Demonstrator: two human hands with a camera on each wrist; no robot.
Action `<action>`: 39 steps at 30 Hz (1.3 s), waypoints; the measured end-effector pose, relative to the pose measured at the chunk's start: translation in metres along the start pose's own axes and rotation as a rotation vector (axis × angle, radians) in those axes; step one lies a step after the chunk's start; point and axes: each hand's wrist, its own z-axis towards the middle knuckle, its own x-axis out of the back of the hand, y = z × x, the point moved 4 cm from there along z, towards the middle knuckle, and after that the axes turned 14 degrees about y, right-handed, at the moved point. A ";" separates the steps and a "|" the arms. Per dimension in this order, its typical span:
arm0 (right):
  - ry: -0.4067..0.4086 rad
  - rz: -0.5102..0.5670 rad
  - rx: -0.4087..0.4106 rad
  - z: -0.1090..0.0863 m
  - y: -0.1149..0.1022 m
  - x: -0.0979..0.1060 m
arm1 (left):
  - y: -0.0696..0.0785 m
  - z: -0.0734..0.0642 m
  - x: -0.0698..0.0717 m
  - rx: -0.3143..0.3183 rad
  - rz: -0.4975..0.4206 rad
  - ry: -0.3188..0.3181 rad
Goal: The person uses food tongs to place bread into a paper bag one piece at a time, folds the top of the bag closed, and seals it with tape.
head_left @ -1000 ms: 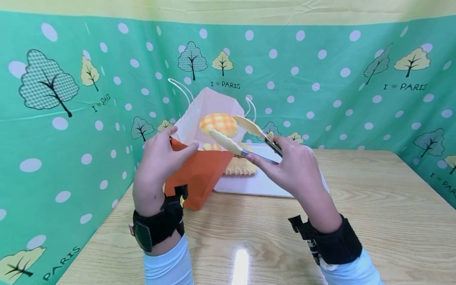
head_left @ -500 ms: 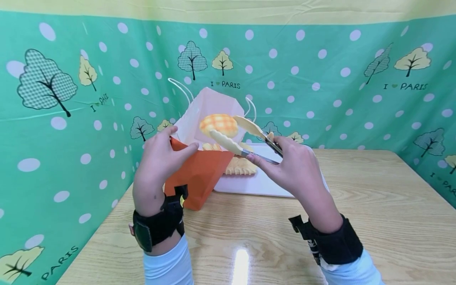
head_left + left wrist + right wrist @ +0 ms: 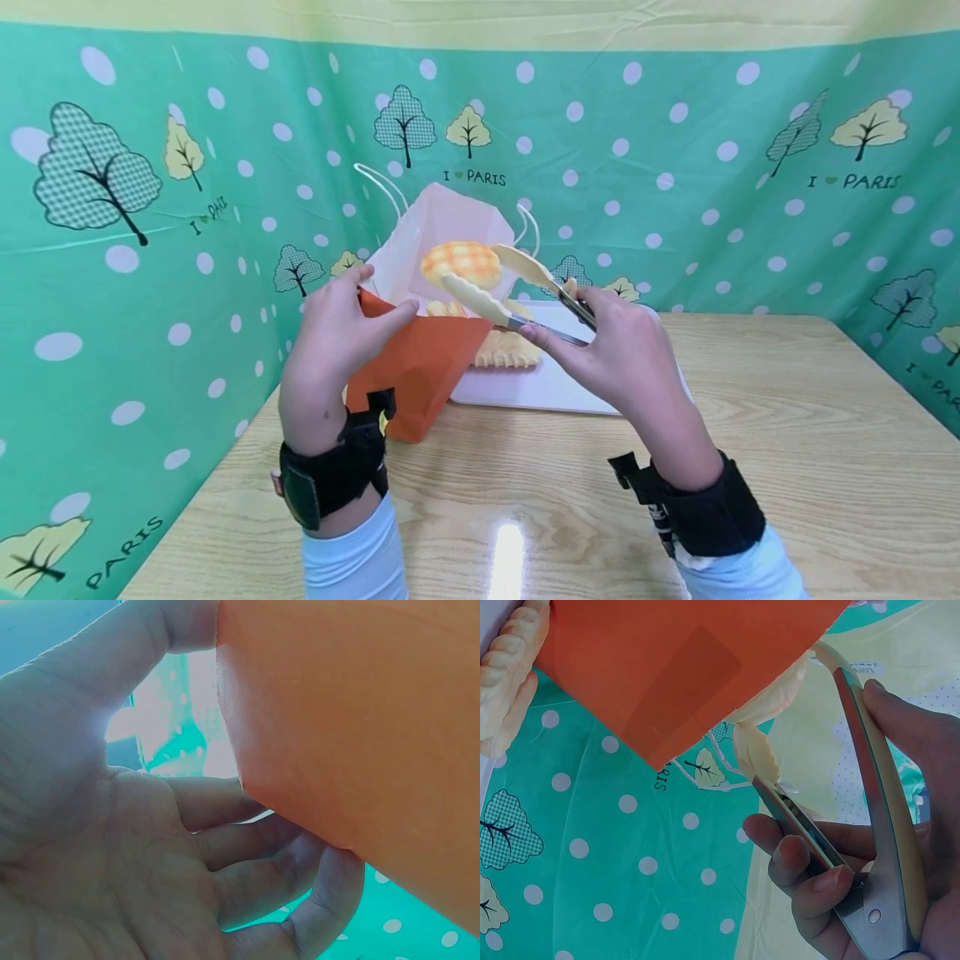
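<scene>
An orange paper bag (image 3: 420, 375) with a white inside and white cord handles leans with its mouth toward me. My left hand (image 3: 330, 342) holds its rim, thumb at one edge and fingertips going behind the paper (image 3: 352, 735). With my right hand (image 3: 618, 350) I grip metal tongs (image 3: 525, 265) with cream-coloured tips. Between those tips is a round bun (image 3: 461, 260) with an orange grid pattern, at the bag's mouth. In the right wrist view, thumb and fingers lie around the tongs (image 3: 881, 795), and the bag hides part of the bun.
Behind the bag a white tray (image 3: 562, 387) lies on the wooden table (image 3: 787, 433). Ridged bread (image 3: 510, 352) rests on it, and more bread (image 3: 446, 309) shows at the bag's rim. A green dotted curtain (image 3: 637, 167) surrounds the table at the back and sides.
</scene>
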 end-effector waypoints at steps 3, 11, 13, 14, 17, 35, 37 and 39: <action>-0.003 0.000 0.000 0.000 0.000 0.000 | 0.000 0.000 0.000 0.002 -0.001 -0.001; -0.007 -0.004 0.005 0.000 -0.001 0.001 | 0.000 -0.001 0.000 0.007 -0.003 -0.004; -0.008 -0.003 0.003 0.000 -0.001 0.001 | 0.000 -0.001 0.000 0.008 -0.003 -0.004; -0.010 -0.003 0.001 0.000 -0.001 0.001 | 0.000 -0.001 0.000 0.008 -0.002 -0.004; -0.012 0.000 -0.001 0.000 -0.001 0.002 | 0.000 -0.001 0.000 0.008 0.001 -0.004; -0.010 -0.003 0.010 0.000 -0.001 0.002 | -0.001 -0.002 -0.001 0.014 0.003 0.001; -0.012 -0.004 0.008 0.000 -0.001 0.002 | 0.000 -0.002 0.000 0.015 0.000 -0.003; -0.011 -0.001 0.007 0.000 -0.001 0.002 | 0.000 -0.002 0.000 0.016 -0.001 -0.005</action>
